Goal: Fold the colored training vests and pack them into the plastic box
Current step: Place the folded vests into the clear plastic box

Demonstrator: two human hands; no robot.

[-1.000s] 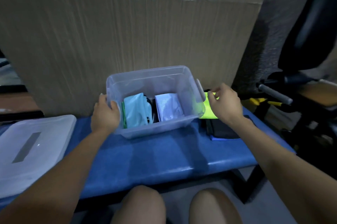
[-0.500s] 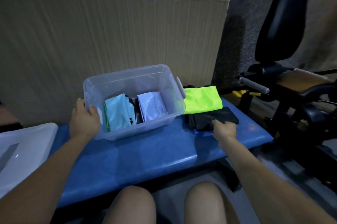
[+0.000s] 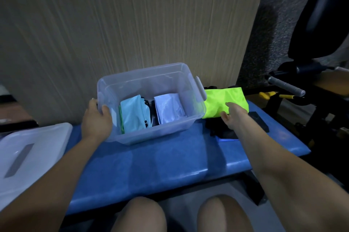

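Gripping the left end wall of the plastic box (image 3: 162, 130), the left hand (image 3: 96, 118) curls its thumb over the rim and into the interior while the fingers lie against the outer face. The right hand (image 3: 235, 115) reaches over the folded neon-yellow vest (image 3: 219, 99), fingers extended and slightly spread, thumb apart, holding nothing; whether the fingertips touch the cloth cannot be told. This vest lies just outside the right wall of the box, on top of a stack of dark folded vests (image 3: 222, 130), beneath which a thin blue edge shows.

The box is clear, rectangular, round-cornered, with a grey clip handle (image 3: 200, 88) on its right rim. Inside stand three bundles on edge: a light-blue vest (image 3: 132, 114) with a green edge at the left, a dark item (image 3: 150, 107) in the middle, mostly hidden, and a pale lavender vest (image 3: 169, 108) at the right, its fabric smooth with a faint sheen.

Box and stack rest on a padded blue bench (image 3: 151, 165) with a glossy, vinyl-like surface. A translucent white lid (image 3: 32, 152) with a grey rectangular recess lies at the bench's left end. Behind stands a corrugated cardboard sheet (image 3: 132, 24); dark exercise equipment (image 3: 311, 62) occupies the right. Two bare knees (image 3: 137, 214) show at the bottom.
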